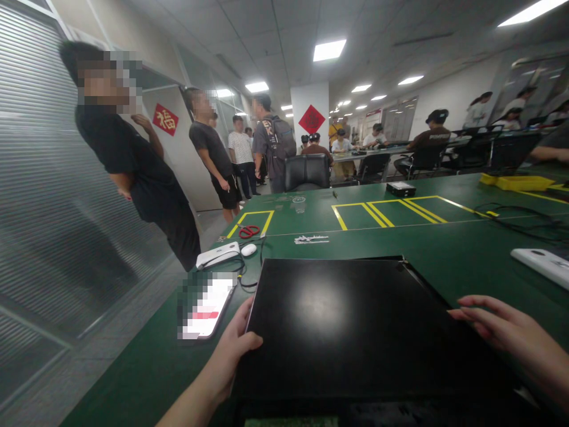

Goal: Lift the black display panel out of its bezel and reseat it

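A flat, glossy black screen panel lies in front of me, with a ceiling light reflected on it. Along its right side a black frame shows beneath or beside it. My left hand grips the panel's left edge, thumb on top and the other fingers down the side. At the right edge, my right hand has its fingers stretched out and apart; whether the fingertips touch the edge I cannot tell. Part of a green board shows at the bottom of the view.
On the green table a phone, a white power bank-like device, a white mouse and red scissors lie at left. Behind stand a clear cup and a black box. Cables and a yellow tray are at right. People stand nearby.
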{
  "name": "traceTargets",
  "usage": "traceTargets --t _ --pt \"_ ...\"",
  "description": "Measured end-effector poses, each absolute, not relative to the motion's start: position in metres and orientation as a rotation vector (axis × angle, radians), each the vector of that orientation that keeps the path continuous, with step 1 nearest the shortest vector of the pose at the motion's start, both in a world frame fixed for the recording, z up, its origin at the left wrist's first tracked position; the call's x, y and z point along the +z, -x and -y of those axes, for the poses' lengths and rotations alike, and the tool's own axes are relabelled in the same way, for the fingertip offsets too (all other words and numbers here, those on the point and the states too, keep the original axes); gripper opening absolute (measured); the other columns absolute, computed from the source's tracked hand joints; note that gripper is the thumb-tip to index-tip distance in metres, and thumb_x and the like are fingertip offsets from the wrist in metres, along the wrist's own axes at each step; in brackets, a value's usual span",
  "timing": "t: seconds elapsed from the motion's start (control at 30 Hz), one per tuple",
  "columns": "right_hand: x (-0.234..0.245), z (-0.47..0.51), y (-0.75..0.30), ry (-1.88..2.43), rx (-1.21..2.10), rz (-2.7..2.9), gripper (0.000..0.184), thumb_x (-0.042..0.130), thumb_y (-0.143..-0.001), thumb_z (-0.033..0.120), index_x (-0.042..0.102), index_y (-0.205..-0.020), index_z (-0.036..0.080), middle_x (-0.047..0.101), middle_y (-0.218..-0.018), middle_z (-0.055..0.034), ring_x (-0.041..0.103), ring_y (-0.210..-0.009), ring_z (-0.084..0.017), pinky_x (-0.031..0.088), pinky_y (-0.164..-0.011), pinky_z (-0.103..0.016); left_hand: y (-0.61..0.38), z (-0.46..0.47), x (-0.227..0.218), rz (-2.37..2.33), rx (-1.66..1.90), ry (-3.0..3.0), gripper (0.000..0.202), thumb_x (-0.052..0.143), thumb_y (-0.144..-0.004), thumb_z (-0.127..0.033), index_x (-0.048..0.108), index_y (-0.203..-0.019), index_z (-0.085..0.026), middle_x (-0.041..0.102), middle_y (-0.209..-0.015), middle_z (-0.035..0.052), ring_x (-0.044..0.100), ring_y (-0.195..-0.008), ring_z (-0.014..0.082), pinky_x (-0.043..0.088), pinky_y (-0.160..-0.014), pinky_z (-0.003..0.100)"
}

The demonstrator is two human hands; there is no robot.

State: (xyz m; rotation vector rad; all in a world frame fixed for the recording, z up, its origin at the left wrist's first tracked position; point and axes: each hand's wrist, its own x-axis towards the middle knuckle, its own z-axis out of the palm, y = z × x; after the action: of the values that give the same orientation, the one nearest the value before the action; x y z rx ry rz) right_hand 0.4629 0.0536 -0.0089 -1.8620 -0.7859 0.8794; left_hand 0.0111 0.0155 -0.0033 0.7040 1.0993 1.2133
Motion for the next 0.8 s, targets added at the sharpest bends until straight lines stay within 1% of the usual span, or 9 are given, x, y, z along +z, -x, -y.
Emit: traceTargets --t 0.1,0.3,0.37,0.47,0.53,0.67,0.77,0.8 --pt "-0.007 -0.054 -0.462 1.886 0.866 0.804 0.054 0.069 -0.033 0.056 0.072 -0.078 0.026 0.081 -0.079 -0.0121 0.053 -0.063 -0.022 0.042 -0.057 -0.033 -0.012 -0.017 -0.005 -1.046 1.211 -0.700 0.099 0.076 -0.060 -0.007 0.057 -0.155 -0.026 0.080 -0.126 0.0094 0.077 -0.110 0.0377 0.058 -0.097 0.046" --pt "-0.014 -0.056 -0.465 1.906 0.763 0.954 0.047 0.065 -0.038 0.061 0.073 -0.071 0.028 0.079 -0.075 -0.0086 0.057 -0.062 -0.025 0.046 -0.061 -0.038 -0.011 -0.021 -0.013 -0.988 1.194 -0.722 0.100 0.078 -0.064 -0.006 0.055 -0.158 -0.028 0.081 -0.129 0.0090 0.076 -0.115 0.0366 0.056 -0.102 0.045" --pt "-0.017 -0.057 -0.468 1.914 0.743 0.993 0.046 0.066 -0.039 0.061 0.073 -0.070 0.027 0.078 -0.073 -0.0076 0.059 -0.065 -0.026 0.046 -0.063 -0.039 -0.010 -0.022 -0.016 -0.982 1.191 -0.728 0.100 0.078 -0.065 -0.006 0.054 -0.159 -0.027 0.081 -0.128 0.0097 0.076 -0.114 0.0367 0.056 -0.102 0.045" --pt "-0.021 -0.058 -0.471 1.935 0.742 1.049 0.049 0.066 -0.040 0.063 0.075 -0.072 0.027 0.077 -0.073 -0.0066 0.061 -0.069 -0.027 0.046 -0.063 -0.038 -0.008 -0.024 -0.021 -0.980 1.177 -0.729 0.100 0.079 -0.066 -0.007 0.052 -0.161 -0.026 0.082 -0.126 0.0108 0.078 -0.111 0.0372 0.057 -0.098 0.046" --pt "-0.023 -0.059 -0.473 1.966 0.740 1.092 0.052 0.064 -0.041 0.067 0.075 -0.073 0.027 0.077 -0.074 -0.0064 0.064 -0.071 -0.028 0.046 -0.064 -0.038 -0.006 -0.026 -0.025 -0.981 1.174 -0.741 0.099 0.079 -0.066 -0.008 0.053 -0.160 -0.027 0.082 -0.127 0.0106 0.078 -0.110 0.0367 0.058 -0.098 0.046" --pt "-0.028 -0.061 -0.477 2.032 0.695 1.183 0.056 0.058 -0.045 0.073 0.076 -0.074 0.029 0.080 -0.078 -0.0061 0.070 -0.075 -0.032 0.050 -0.070 -0.040 -0.003 -0.029 -0.034 -0.956 1.191 -0.763 0.098 0.079 -0.062 -0.008 0.057 -0.156 -0.026 0.082 -0.127 0.0084 0.077 -0.111 0.0355 0.056 -0.100 0.045" --pt "-0.038 -0.062 -0.484 2.051 0.618 1.266 0.055 0.054 -0.050 0.076 0.076 -0.075 0.032 0.083 -0.083 -0.0047 0.076 -0.082 -0.034 0.054 -0.069 -0.041 -0.002 -0.031 -0.037 -0.957 1.181 -0.756 0.101 0.078 -0.062 -0.007 0.055 -0.158 -0.027 0.082 -0.125 0.0079 0.078 -0.111 0.0357 0.056 -0.100 0.046" --pt "-0.043 -0.063 -0.486 2.051 0.552 1.310 0.054 0.052 -0.054 0.076 0.076 -0.075 0.032 0.083 -0.083 -0.0039 0.077 -0.082 -0.034 0.055 -0.068 -0.041 -0.003 -0.031 -0.037 -0.962 1.174 -0.754 0.101 0.078 -0.062 -0.007 0.054 -0.159 -0.027 0.082 -0.125 0.0081 0.078 -0.110 0.0358 0.057 -0.099 0.045"
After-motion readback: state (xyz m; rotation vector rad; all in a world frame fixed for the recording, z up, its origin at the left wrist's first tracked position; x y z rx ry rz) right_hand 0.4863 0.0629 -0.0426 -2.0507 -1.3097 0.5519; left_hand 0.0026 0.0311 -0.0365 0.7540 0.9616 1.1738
